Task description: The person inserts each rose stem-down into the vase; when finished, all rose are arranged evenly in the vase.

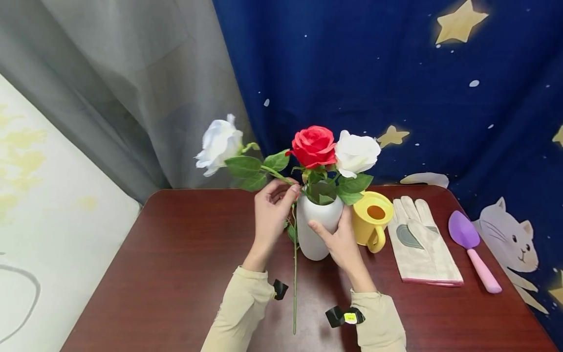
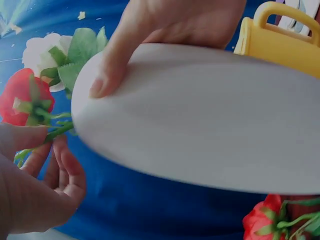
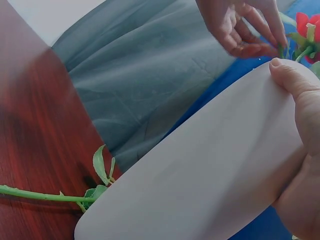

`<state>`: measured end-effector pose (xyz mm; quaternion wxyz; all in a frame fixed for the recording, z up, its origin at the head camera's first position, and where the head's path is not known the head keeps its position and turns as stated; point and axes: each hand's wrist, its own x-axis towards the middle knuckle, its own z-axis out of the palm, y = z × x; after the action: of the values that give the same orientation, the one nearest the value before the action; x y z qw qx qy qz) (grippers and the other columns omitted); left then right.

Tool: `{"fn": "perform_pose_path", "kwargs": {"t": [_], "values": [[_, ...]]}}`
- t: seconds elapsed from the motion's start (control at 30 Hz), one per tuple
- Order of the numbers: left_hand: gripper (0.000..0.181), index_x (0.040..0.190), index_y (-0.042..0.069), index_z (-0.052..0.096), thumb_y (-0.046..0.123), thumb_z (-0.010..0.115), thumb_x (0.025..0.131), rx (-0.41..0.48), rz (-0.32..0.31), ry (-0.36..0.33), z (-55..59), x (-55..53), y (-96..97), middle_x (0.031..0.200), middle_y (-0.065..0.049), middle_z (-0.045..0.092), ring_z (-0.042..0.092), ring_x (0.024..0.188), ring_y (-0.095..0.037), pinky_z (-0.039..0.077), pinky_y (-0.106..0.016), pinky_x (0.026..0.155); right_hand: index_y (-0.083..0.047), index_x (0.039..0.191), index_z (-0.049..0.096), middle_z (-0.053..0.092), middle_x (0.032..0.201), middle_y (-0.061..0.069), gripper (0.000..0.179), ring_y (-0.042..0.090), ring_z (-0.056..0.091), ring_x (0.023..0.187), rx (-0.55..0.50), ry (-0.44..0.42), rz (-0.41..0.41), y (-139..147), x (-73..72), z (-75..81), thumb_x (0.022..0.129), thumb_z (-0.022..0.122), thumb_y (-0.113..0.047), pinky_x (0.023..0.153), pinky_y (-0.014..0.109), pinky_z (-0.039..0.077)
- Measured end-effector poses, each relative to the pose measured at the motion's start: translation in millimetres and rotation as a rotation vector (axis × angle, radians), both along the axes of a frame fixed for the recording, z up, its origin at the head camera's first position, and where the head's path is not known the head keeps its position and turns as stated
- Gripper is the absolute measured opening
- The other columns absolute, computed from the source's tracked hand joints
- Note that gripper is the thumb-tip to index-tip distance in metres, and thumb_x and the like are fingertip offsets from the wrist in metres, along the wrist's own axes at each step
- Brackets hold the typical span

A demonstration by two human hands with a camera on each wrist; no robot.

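A white vase (image 1: 317, 230) stands on the table, held at its right side by my right hand (image 1: 336, 237), with the thumb across the front below the rim. My left hand (image 1: 274, 208) pinches the green stem of a white rose (image 1: 220, 146) right at the vase's mouth. That rose leans out far to the left, its leaves (image 1: 246, 168) above my fingers. A red rose (image 1: 313, 146) and a second white rose (image 1: 357, 154) stand in the vase. In the left wrist view the left thumb and fingers (image 2: 67, 170) close on the stem beside the rim.
Another red rose (image 2: 265, 220) lies on the table behind the vase, its long stem (image 1: 294, 283) pointing toward me. To the right are a yellow watering can (image 1: 365, 230), cream gardening gloves (image 1: 424, 249) and a purple trowel with pink handle (image 1: 465, 232). Curtains hang behind the table.
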<state>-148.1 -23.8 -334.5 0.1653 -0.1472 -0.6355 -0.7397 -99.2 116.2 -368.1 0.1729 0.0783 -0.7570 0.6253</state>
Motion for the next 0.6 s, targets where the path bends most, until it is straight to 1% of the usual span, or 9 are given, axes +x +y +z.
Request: {"fn": "perform_pose_path", "kwargs": {"t": [0.03,0.13,0.2,0.23,0.33,0.4,0.47,0.53,0.6], "values": [[0.018,0.100,-0.005,0.065,0.007,0.066,0.086,-0.012,0.002,-0.013,-1.6,0.7,1.9,0.092,-0.015,0.065,0.060,0.074,-0.017,0.051,-0.023,0.065,-0.006,0.146,0.011,0.025,0.145,0.013,0.088,0.019,0.029,0.129,0.002,-0.001,-0.001,0,0.3,0.0,0.081,0.070,-0.002,0.107,0.038,0.022],[0.029,0.111,-0.003,0.061,0.009,0.068,0.085,-0.032,0.014,-0.049,-5.8,3.1,4.6,0.100,-0.017,0.061,0.056,0.075,-0.017,0.048,-0.019,0.063,-0.006,0.146,0.012,0.027,0.144,0.014,0.087,0.019,0.030,0.128,0.004,-0.007,0.003,0,0.9,0.2,0.082,0.070,-0.002,0.107,0.038,0.023],[0.035,0.116,-0.001,0.057,0.008,0.069,0.084,-0.012,0.020,-0.064,-7.6,5.3,4.1,0.102,-0.018,0.059,0.054,0.076,-0.018,0.047,-0.019,0.063,-0.006,0.146,0.012,0.027,0.143,0.014,0.087,0.019,0.031,0.127,0.003,-0.011,0.000,0,1.4,0.2,0.082,0.070,-0.003,0.106,0.038,0.024],[0.038,0.118,-0.001,0.056,0.007,0.068,0.084,0.012,0.020,-0.065,-8.3,6.0,3.6,0.103,-0.017,0.058,0.054,0.077,-0.018,0.047,-0.019,0.064,-0.006,0.146,0.011,0.026,0.144,0.014,0.087,0.019,0.030,0.128,0.005,-0.012,-0.002,0,1.5,0.2,0.082,0.070,-0.003,0.106,0.038,0.023],[0.042,0.122,-0.003,0.051,0.003,0.067,0.083,0.116,0.025,-0.046,-8.6,7.4,1.5,0.105,-0.015,0.056,0.054,0.079,-0.017,0.047,-0.020,0.067,-0.006,0.146,0.011,0.026,0.144,0.014,0.089,0.019,0.029,0.129,0.007,-0.007,-0.009,0,1.4,0.3,0.081,0.071,-0.003,0.107,0.038,0.022],[0.043,0.122,-0.003,0.049,0.001,0.066,0.082,0.211,0.015,-0.024,-6.7,6.6,0.9,0.104,-0.013,0.056,0.054,0.081,-0.017,0.046,-0.022,0.070,-0.006,0.146,0.011,0.026,0.144,0.014,0.089,0.019,0.029,0.129,0.007,-0.007,-0.010,0,1.1,0.3,0.081,0.071,-0.004,0.107,0.038,0.022],[0.044,0.122,-0.002,0.048,0.000,0.065,0.082,0.304,0.003,0.000,-3.2,4.3,1.0,0.106,-0.010,0.055,0.054,0.088,-0.017,0.047,-0.024,0.075,-0.007,0.146,0.011,0.027,0.144,0.014,0.089,0.019,0.030,0.129,0.005,-0.009,-0.008,0,0.8,0.2,0.081,0.071,-0.004,0.107,0.038,0.022],[0.041,0.120,-0.001,0.049,0.000,0.064,0.082,0.392,-0.019,0.012,0.9,0.8,2.1,0.104,-0.008,0.055,0.054,0.092,-0.017,0.047,-0.026,0.081,-0.007,0.146,0.011,0.027,0.144,0.014,0.088,0.019,0.030,0.129,0.008,-0.015,-0.008,0,0.7,0.0,0.081,0.071,-0.004,0.107,0.038,0.022],[0.037,0.118,0.000,0.052,-0.001,0.064,0.083,0.456,-0.034,0.018,4.4,-3.2,3.6,0.104,-0.007,0.056,0.054,0.095,-0.018,0.046,-0.030,0.085,-0.007,0.147,0.011,0.027,0.144,0.013,0.089,0.020,0.030,0.129,0.011,-0.016,-0.010,0,0.6,0.0,0.081,0.071,-0.004,0.107,0.038,0.022]]}}
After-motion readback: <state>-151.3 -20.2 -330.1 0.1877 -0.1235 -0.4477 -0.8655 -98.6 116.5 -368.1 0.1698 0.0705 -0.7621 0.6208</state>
